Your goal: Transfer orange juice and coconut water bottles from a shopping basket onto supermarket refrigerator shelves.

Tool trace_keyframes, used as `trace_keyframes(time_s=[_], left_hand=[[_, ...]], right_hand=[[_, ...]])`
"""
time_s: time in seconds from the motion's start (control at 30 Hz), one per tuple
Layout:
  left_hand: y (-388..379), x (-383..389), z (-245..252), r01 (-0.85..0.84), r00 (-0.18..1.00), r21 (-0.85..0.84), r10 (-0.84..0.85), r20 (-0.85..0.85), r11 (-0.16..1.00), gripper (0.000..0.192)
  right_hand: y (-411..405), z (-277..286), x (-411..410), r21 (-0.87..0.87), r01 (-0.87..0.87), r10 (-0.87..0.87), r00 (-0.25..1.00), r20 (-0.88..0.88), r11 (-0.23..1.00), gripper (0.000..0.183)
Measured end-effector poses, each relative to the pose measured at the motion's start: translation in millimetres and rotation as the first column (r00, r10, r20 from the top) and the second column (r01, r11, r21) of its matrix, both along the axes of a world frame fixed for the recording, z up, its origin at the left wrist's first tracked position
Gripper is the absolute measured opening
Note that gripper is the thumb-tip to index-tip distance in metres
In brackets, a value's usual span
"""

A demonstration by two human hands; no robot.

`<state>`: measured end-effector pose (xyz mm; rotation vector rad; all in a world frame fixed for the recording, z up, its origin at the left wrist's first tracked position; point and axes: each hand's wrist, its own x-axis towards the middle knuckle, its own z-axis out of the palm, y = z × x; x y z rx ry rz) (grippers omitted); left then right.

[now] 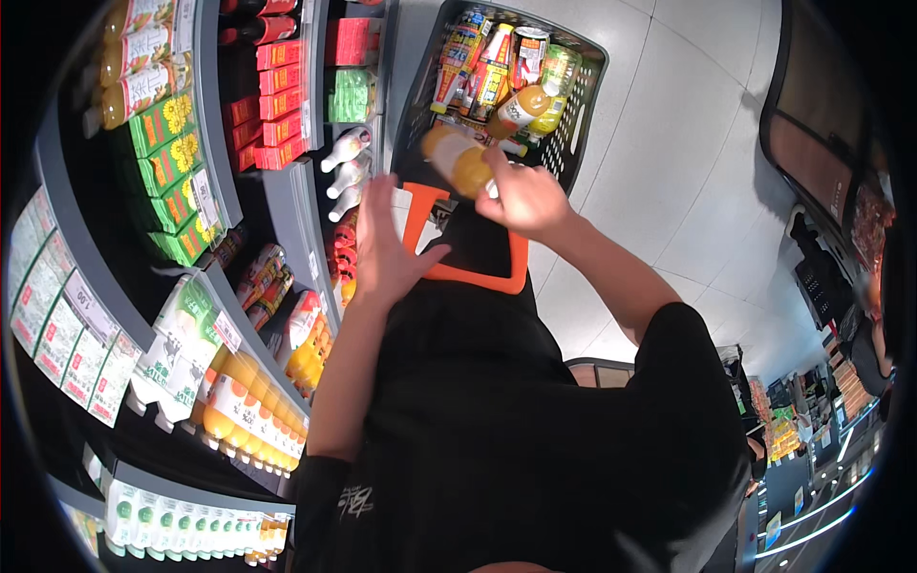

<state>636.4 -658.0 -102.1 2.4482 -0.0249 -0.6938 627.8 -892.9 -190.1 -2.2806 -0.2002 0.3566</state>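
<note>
My right hand (pixel 526 193) grips an orange juice bottle (pixel 457 161) by its capped end, over the near part of a black shopping basket (pixel 593 107). The bottle is slightly blurred. Inside the basket lie several drinks, among them another orange juice bottle (pixel 517 111), a can (pixel 530 57), a clear green-tinted bottle (pixel 561 68) and bottles with red and yellow labels (pixel 491 79). The basket's orange handle (pixel 476 276) lies on the side nearest me. My left hand (pixel 390 247) has its fingers spread, left of the handle and beside the shelves, with nothing in it.
Shelves (pixel 286 208) on the left hold green cartons (pixel 179 193), red boxes (pixel 279 104), a row of orange juice bottles (pixel 251 412) and white bottles (pixel 347 168). Grey floor tiles (pixel 666 143) lie to the right. A dark-framed display case (pixel 809 107) and a person (pixel 870 351) are at the far right.
</note>
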Motion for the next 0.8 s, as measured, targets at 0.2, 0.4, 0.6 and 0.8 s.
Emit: trace_keyframes(time_s=[0.2, 0.4, 0.6, 0.8], left_hand=[[-16.3, 44.4, 10.6, 0.327, 0.909, 0.325, -0.389, 0.148, 0.887, 0.093], [27.7, 27.7, -10.2, -0.111, 0.963, 0.265, 0.169, -0.210, 0.958, 0.079], [175.2, -132.9, 17.1, -0.234, 0.740, 0.731, 0.605, -0.294, 0.641, 0.091], [203.0, -315.4, 146.3, -0.237, 0.378, 0.827, 0.833, -0.405, 0.510, 0.063]], right_hand=[[-20.9, 41.1, 80.7, 0.610, 0.210, 0.274, 0.750, -0.602, 0.764, 0.030], [-50.0, -188.7, 122.9, 0.127, 0.637, -0.353, 0.569, -0.743, 0.760, 0.049], [-100.9, -340.4, 78.9, -0.243, 0.690, -0.532, 0.239, -0.812, 0.682, 0.071], [-96.8, -356.4, 67.5, -0.233, 0.635, -0.529, 0.326, -0.784, 0.736, 0.067]])
